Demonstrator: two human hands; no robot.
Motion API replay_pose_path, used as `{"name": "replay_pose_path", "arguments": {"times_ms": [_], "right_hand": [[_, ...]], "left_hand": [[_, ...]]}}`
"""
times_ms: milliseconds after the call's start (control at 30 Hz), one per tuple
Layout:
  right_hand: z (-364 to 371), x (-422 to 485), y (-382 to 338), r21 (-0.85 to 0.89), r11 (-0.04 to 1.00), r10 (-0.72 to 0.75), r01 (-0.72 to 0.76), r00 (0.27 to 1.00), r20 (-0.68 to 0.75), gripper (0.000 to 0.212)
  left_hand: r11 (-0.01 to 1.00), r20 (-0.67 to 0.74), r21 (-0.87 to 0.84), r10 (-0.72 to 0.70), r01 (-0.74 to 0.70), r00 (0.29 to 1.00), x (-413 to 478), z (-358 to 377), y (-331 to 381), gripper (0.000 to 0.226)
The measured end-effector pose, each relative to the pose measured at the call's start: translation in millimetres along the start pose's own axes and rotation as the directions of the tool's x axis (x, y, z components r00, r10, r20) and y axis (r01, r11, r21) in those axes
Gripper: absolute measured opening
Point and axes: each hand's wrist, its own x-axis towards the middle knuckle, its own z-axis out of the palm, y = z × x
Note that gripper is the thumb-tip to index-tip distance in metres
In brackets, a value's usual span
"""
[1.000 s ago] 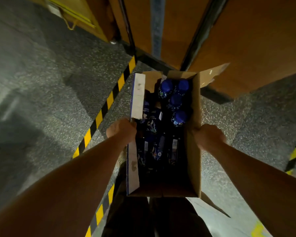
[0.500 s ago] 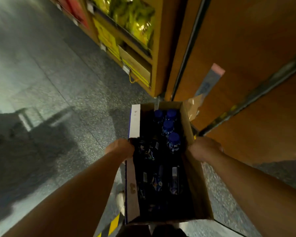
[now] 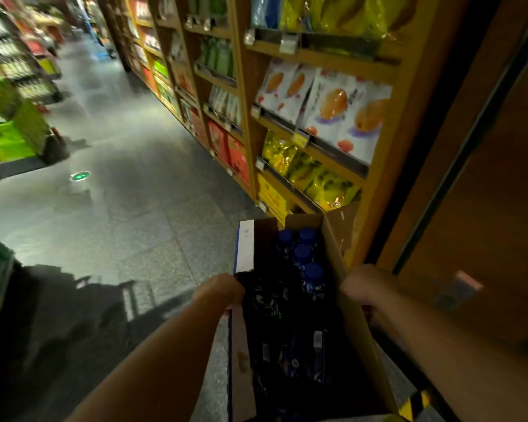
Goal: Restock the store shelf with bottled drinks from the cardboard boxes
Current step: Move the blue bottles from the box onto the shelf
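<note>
Head view: a long cardboard box (image 3: 358,345) sits at 6 o'clock, held off the grey speckled floor (image 3: 119,214) between two bare forearms. The left grip (image 3: 223,289), a bare hand, is clenched on the box's left wall just below the white flap (image 3: 245,248). Its fingers curl over the edge and out of sight. The right grip (image 3: 361,284) is clenched against the top of the right wall, knuckles up, grasping the cardboard.

Inside the box stand dark bottled drinks (image 3: 313,281) with blue caps. Four caps show at the far end, toward 12 o'clock. The near end is too dark to count, though pale labels glint there.

A wooden store shelf (image 3: 245,117) runs from 12 to 3 o'clock, just beyond the box's far end. It carries white snack packets printed with orange fruit (image 3: 326,105) and yellow bags (image 3: 302,169) below them. A brown panel (image 3: 485,178) fills 3 to 4 o'clock. The aisle recedes toward 11 o'clock, with a round green floor marker (image 3: 80,176) at 9 o'clock. Yellow-black tape (image 3: 415,403) shows at 5 o'clock.
</note>
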Motion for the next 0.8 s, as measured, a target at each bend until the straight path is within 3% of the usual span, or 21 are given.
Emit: {"name": "replay_pose_path", "arguments": {"times_ms": [67, 200, 333, 433, 600, 800], "right_hand": [[-15, 20, -20, 0.048, 0.999, -0.020, 0.022, 0.998, -0.059, 0.030], [-40, 64, -63, 0.026, 0.995, -0.093, 0.093, 0.996, -0.019, 0.034], [-66, 119, -106, 0.052, 0.987, -0.153, 0.154, 0.988, -0.017, 0.034], [-83, 161, -138, 0.003, 0.964, -0.267, 0.268, 0.963, 0.038, 0.035], [-117, 212, -194, -0.029, 0.916, -0.399, 0.399, 0.917, 0.010, 0.029], [-153, 251, -271, -0.138, 0.886, -0.442, 0.442, 0.896, 0.037, 0.031]], "left_hand": [[0.998, -0.055, -0.051, -0.026, 0.023, 0.998, 8, -21, -10, 0.012], [0.970, -0.105, -0.226, -0.116, 0.089, 0.988, 42, -55, -29, 0.017], [0.941, -0.095, -0.293, -0.206, 0.170, 0.974, 86, -80, -46, 0.013], [0.900, -0.076, -0.367, -0.281, 0.235, 0.957, 116, -97, -55, 0.014], [0.838, -0.100, -0.447, -0.394, 0.313, 0.914, 149, -126, -74, 0.019], [0.784, -0.124, -0.510, -0.473, 0.353, 0.872, 185, -164, -102, 0.016]]}}
